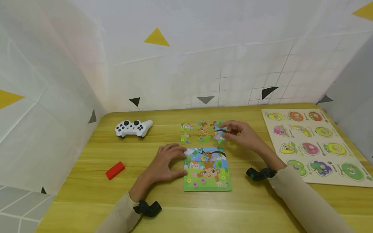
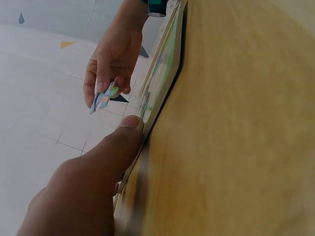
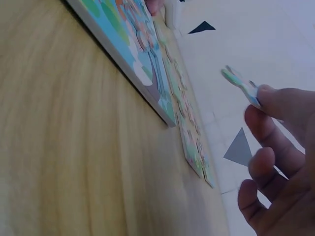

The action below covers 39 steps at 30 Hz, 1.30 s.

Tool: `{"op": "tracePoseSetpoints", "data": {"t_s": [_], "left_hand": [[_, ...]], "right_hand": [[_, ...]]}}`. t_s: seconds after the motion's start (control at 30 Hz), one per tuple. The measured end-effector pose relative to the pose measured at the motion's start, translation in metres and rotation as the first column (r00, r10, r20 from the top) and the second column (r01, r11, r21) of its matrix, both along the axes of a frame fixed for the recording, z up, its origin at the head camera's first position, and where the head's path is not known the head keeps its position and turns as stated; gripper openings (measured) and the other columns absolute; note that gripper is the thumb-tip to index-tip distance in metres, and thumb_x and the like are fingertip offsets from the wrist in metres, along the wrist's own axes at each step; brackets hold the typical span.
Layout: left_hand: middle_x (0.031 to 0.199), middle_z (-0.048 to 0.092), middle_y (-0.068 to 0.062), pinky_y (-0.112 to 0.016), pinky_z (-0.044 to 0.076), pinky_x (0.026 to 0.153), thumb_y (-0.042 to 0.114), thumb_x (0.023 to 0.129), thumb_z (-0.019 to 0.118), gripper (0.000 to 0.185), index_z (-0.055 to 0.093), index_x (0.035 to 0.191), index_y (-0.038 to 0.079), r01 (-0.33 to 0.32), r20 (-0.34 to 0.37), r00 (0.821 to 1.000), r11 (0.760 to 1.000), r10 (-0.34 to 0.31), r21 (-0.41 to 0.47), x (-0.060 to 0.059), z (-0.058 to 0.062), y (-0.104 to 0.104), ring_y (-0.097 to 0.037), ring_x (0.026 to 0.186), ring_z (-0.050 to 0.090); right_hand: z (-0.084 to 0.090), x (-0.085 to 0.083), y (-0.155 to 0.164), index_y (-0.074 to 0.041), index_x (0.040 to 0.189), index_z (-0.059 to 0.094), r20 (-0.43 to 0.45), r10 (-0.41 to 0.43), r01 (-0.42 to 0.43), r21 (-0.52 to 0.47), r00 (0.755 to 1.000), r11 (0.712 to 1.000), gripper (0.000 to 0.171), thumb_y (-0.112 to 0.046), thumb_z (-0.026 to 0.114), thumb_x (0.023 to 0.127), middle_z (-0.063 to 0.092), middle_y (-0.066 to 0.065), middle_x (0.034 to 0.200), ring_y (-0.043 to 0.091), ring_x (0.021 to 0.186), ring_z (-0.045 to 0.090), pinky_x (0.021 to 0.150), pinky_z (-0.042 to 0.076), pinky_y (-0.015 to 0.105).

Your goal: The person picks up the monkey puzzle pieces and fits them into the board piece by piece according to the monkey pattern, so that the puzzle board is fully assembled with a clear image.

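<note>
My right hand (image 1: 244, 137) pinches a jigsaw piece (image 3: 240, 84) between thumb and forefinger, raised off the table. The piece has blue, white and green print; its other fingers hang loosely bent. Below my hands lies a square monkey picture puzzle board (image 1: 205, 184), showing a monkey, a house and flowers. Along its left edge rests my left hand (image 1: 166, 163), fingers spread, with the thumb (image 2: 129, 129) against the rim. Loose jigsaw pieces (image 1: 203, 129) lie in rows just beyond the board.
A white game controller (image 1: 133, 128) sits at the back left, with a red block (image 1: 115, 170) nearer to me. On the right lies a wooden fruit peg board (image 1: 316, 145). Behind the wooden table (image 1: 204, 213) hangs a white patterned cloth (image 1: 186, 71).
</note>
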<state>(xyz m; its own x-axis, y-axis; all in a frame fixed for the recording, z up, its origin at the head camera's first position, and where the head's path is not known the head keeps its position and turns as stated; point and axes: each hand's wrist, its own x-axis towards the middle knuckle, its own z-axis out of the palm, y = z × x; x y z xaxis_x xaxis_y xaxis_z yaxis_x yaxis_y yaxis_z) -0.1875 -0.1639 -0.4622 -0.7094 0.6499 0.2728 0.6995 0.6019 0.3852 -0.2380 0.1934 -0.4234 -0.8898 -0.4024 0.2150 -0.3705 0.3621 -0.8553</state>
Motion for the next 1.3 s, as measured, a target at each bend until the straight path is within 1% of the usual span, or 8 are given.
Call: {"op": "tracePoseSetpoints", "data": {"t_s": [0.07,0.17,0.4,0.67,0.87,0.97,1.2,1.3], "left_hand": [[0.141,0.051,0.01,-0.051,0.028,0.104,0.065,0.081,0.063,0.045,0.061,0.115,0.034,0.001,-0.003,1.0,1.0,-0.001,0.001,0.0,0.001,0.0,-0.022,0.139,0.037],[0.141,0.051,0.01,-0.051,0.028,0.103,0.064,0.081,0.064,0.046,0.061,0.115,0.034,0.002,-0.007,1.0,1.0,-0.002,0.001,0.001,0.002,-0.001,-0.022,0.139,0.037],[0.141,0.052,0.01,-0.051,0.029,0.103,0.065,0.081,0.063,0.046,0.061,0.115,0.034,0.003,-0.019,1.0,1.0,-0.003,-0.005,0.0,0.002,-0.002,-0.022,0.139,0.038],[0.141,0.051,0.01,-0.05,0.029,0.103,0.065,0.081,0.063,0.046,0.061,0.115,0.034,0.001,-0.01,1.0,1.0,-0.001,-0.006,0.001,0.002,-0.001,-0.022,0.139,0.037],[0.141,0.052,0.009,-0.05,0.028,0.103,0.064,0.081,0.064,0.045,0.061,0.115,0.034,0.001,-0.005,1.0,1.0,-0.001,-0.006,0.0,0.001,0.0,-0.023,0.139,0.038],[0.141,0.052,0.009,-0.051,0.028,0.103,0.063,0.081,0.064,0.045,0.061,0.115,0.033,0.001,-0.003,1.0,1.0,-0.001,-0.005,0.0,0.001,0.001,-0.023,0.139,0.038],[0.141,0.052,0.01,-0.05,0.029,0.103,0.064,0.081,0.064,0.046,0.062,0.115,0.033,0.0,-0.005,1.0,1.0,0.0,-0.004,0.001,0.001,0.001,-0.022,0.139,0.037],[0.141,0.051,0.011,-0.05,0.029,0.103,0.065,0.081,0.063,0.046,0.062,0.115,0.034,-0.001,-0.006,1.0,1.0,0.001,-0.004,0.001,0.0,0.001,-0.022,0.139,0.037]], "right_hand": [[0.001,0.002,-0.001,-0.018,0.117,0.066,0.012,0.043,-0.043,0.02,0.999,0.999,0.027,-0.024,0.068,0.091,0.057,0.008,0.085,0.017,0.064,0.05,0.057,0.042,0.026],[0.0,0.004,-0.001,-0.018,0.115,0.067,0.034,0.082,-0.083,0.045,0.996,0.995,0.025,-0.022,0.068,0.091,0.056,0.008,0.083,0.014,0.062,0.047,0.055,0.04,0.025],[-0.003,0.008,-0.007,-0.018,0.111,0.069,0.068,0.14,-0.143,0.055,0.988,0.988,0.022,-0.021,0.07,0.089,0.06,0.005,0.078,0.01,0.058,0.044,0.053,0.038,0.024],[-0.009,0.013,-0.015,-0.011,0.108,0.069,0.109,0.215,-0.223,0.064,0.971,0.973,0.023,-0.019,0.072,0.087,0.066,0.007,0.076,0.006,0.056,0.042,0.051,0.038,0.023],[-0.011,0.016,-0.017,-0.015,0.104,0.072,0.149,0.225,-0.238,0.082,0.963,0.968,0.019,-0.021,0.074,0.086,0.059,0.007,0.072,0.005,0.056,0.04,0.052,0.037,0.021],[-0.012,0.016,-0.017,-0.015,0.104,0.072,0.16,0.227,-0.244,0.096,0.961,0.965,0.02,-0.022,0.074,0.086,0.059,0.007,0.073,0.006,0.057,0.042,0.053,0.038,0.021],[-0.012,0.017,-0.019,-0.016,0.102,0.071,0.126,0.216,-0.235,0.161,0.968,0.958,0.019,-0.023,0.075,0.085,0.063,0.004,0.075,0.008,0.059,0.045,0.054,0.04,0.021],[-0.012,0.018,-0.02,-0.016,0.102,0.07,0.118,0.219,-0.238,0.176,0.968,0.955,0.019,-0.023,0.074,0.085,0.065,0.003,0.079,0.009,0.059,0.047,0.055,0.043,0.022]]}}
